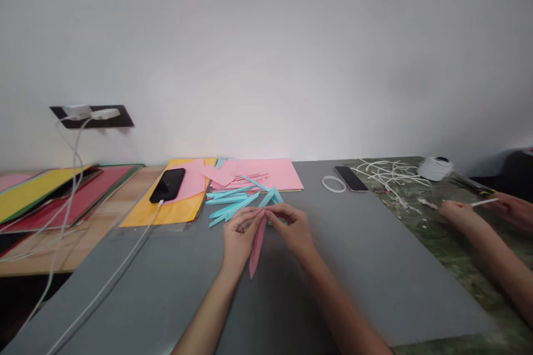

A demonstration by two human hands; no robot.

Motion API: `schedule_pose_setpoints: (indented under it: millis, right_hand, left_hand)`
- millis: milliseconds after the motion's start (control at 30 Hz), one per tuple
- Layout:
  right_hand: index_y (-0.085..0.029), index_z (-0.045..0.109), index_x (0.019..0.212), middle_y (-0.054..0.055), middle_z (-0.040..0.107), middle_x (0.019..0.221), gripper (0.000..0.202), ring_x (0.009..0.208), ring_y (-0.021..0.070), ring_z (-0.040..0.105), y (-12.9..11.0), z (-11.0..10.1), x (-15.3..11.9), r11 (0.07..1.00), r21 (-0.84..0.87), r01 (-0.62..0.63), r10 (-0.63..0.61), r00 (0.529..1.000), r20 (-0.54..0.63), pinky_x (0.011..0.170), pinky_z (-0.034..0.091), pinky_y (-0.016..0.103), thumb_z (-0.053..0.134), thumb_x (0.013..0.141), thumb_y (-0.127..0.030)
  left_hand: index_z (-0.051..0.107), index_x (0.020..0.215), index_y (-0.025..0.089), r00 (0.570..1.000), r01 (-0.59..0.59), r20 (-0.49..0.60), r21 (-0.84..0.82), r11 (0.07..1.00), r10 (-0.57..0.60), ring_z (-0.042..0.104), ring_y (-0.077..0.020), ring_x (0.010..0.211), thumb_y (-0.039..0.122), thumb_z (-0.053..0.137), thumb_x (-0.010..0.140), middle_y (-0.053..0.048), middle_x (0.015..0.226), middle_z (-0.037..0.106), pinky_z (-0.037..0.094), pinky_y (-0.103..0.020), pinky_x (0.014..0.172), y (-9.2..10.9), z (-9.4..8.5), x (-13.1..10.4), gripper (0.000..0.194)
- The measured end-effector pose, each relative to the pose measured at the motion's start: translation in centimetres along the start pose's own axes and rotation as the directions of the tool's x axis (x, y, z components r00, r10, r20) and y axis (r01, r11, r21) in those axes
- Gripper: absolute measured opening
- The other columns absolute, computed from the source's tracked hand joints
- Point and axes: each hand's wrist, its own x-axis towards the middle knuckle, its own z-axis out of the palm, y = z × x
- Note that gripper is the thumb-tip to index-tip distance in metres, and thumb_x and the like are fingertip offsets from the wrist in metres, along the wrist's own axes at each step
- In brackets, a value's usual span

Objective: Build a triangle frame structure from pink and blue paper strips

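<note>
Pink paper strip (257,248), its upper end pinched by the closed fingertips of the left hand (240,233) and right hand (292,227), presumably for steadiness, above the grey tabletop (353,255); I see blue strips (229,210) just beyond, apparently placed within reach.

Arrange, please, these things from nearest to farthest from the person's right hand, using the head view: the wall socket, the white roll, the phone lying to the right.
1. Phone: ahead and to the right of the right hand.
2. White roll: farther right.
3. Wall socket: far left, on the wall.
</note>
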Motion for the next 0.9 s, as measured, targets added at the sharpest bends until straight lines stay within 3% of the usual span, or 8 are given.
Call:
schedule_pose_setpoints:
  millis: [267,533,667,767,900]
  right_hand:
    - [-0.018,0.071,0.07,0.004,0.069,0.069,0.015,0.067,0.0161,0.062,0.9,-0.2,0.3,0.974,0.179,-0.139,0.134,0.99,0.039,0.068,0.052,0.031,0.07,0.064,-0.032]
    - [-0.018,0.07,0.073,0.004,0.068,0.072,0.014,0.069,0.0165,0.062,-0.1,0.2,-0.2,0.998,0.013,-0.059,0.06,0.996,-0.065,0.068,0.051,0.03,0.065,0.069,-0.031]
    - [-0.019,0.071,0.075,0.004,0.068,0.073,0.013,0.07,0.0164,0.061,-0.4,0.1,0.0,0.999,-0.043,-0.021,0.018,0.998,-0.053,0.067,0.05,0.029,0.064,0.071,-0.03]
    - [-0.02,0.071,0.075,0.004,0.068,0.073,0.014,0.071,0.0162,0.061,-0.4,-0.2,0.2,0.999,0.028,-0.017,0.017,1.0,0.019,0.068,0.05,0.03,0.065,0.07,-0.03]
    - [-0.02,0.071,0.072,0.003,0.068,0.07,0.013,0.068,0.0153,0.062,-0.2,-0.3,0.3,0.971,0.209,-0.119,0.107,0.992,0.072,0.068,0.05,0.029,0.07,0.065,-0.031]
  left_hand:
    - [0.072,0.071,0.017,1.0,-0.028,-0.011,0.011,1.0,0.028,0.062,-0.0161,0.077,0.028,0.071,0.062,-0.007,0.084,0.065,0.053,-0.027,0.07,0.0,0.1,-0.1,0.014]
    - [0.072,0.071,0.018,0.999,-0.051,0.01,0.047,0.998,0.051,0.063,-0.0158,0.077,0.03,0.069,0.065,-0.007,0.086,0.064,0.052,-0.025,0.067,0.2,0.2,-0.3,0.015]
    - [0.072,0.071,0.018,0.998,-0.039,0.044,0.055,0.998,0.037,0.063,-0.0177,0.08,0.032,0.068,0.066,-0.008,0.086,0.067,0.052,-0.028,0.071,0.1,0.0,0.0,0.016]
    - [0.072,0.072,0.018,0.999,-0.023,0.041,0.055,0.998,0.021,0.063,-0.0188,0.084,0.031,0.069,0.065,-0.008,0.086,0.068,0.051,-0.031,0.076,0.2,-0.2,0.2,0.015]
    - [0.073,0.072,0.019,0.998,-0.027,0.054,0.06,0.998,0.024,0.062,-0.0179,0.084,0.028,0.069,0.065,-0.007,0.088,0.066,0.051,-0.029,0.075,0.5,-0.4,0.1,0.011]
